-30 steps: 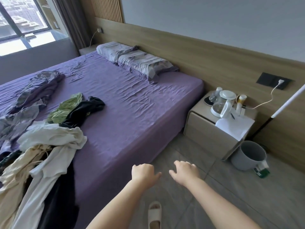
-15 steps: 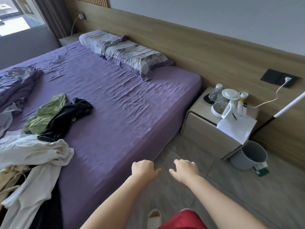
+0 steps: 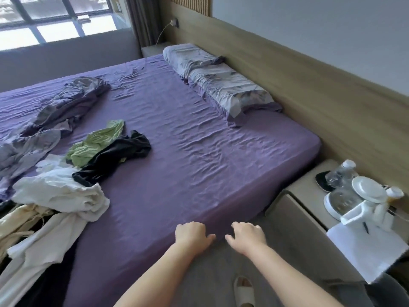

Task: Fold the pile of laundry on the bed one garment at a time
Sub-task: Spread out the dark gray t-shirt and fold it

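Left hand [image 3: 192, 236] and right hand [image 3: 247, 237] loosely curled, empty, at bed [image 3: 199, 151] edge; bare sheet ahead; laundry pile [image 3: 55, 196] far left.

Bedroom: purple-sheeted bed [image 3: 199, 151], pillows [image 3: 221, 85], nightstand [image 3: 298, 196] with kettle [image 3: 345, 202].

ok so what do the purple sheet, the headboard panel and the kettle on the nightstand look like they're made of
Purple sheet: soft woven fabric, matte, creased all over; probably cotton, though the fibre can't be told.
Headboard panel: wood or wood-look laminate, light, with visible grain and a low sheen.
Kettle: clear body, glass or plastic, with glossy white plastic lid and handle.
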Demonstrator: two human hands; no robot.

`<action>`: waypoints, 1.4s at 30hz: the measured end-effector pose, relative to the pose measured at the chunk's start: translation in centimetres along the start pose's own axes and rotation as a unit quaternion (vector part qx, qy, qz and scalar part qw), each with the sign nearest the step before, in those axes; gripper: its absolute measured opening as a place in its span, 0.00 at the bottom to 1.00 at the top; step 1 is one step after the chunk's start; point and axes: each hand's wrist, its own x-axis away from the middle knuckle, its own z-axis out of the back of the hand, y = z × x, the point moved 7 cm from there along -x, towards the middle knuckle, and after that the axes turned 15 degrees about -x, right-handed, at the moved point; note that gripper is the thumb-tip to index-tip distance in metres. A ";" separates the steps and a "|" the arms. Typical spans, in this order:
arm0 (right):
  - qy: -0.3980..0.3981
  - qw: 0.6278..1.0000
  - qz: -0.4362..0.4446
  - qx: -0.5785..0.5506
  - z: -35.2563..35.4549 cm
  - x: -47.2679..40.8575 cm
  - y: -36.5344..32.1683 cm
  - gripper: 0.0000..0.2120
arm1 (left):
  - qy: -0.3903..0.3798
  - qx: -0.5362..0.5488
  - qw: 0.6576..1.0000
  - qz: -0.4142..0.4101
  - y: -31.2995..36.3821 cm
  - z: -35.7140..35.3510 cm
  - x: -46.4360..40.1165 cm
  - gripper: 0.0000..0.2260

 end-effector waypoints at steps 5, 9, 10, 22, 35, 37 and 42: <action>-0.012 0.998 0.049 0.038 3.8 -5.4 1.5 0.20 | -0.013 0.045 0.996 0.071 0.8 2.0 -2.8 0.18; -0.025 0.993 0.104 0.050 5.4 -9.1 0.5 0.20 | -0.029 0.078 0.987 0.137 -0.1 2.7 -3.7 0.18; -0.029 0.991 0.119 0.052 5.7 -9.9 -0.1 0.19 | -0.032 0.087 0.984 0.152 -0.4 2.8 -3.8 0.18; -0.087 0.966 0.224 0.090 4.3 -14.7 -10.0 0.20 | -0.074 0.144 0.952 0.259 -7.8 1.7 -4.3 0.19; -0.080 0.985 0.140 0.057 4.8 -21.7 -17.2 0.20 | -0.075 0.107 0.973 0.189 -19.5 2.8 -12.2 0.20; -0.080 0.987 0.130 0.053 4.5 -22.4 -18.3 0.21 | -0.075 0.104 0.976 0.178 -20.7 2.8 -13.3 0.20; -0.071 0.988 0.132 0.038 5.6 -24.8 -21.1 0.21 | -0.068 0.108 0.977 0.171 -23.6 3.6 -15.8 0.20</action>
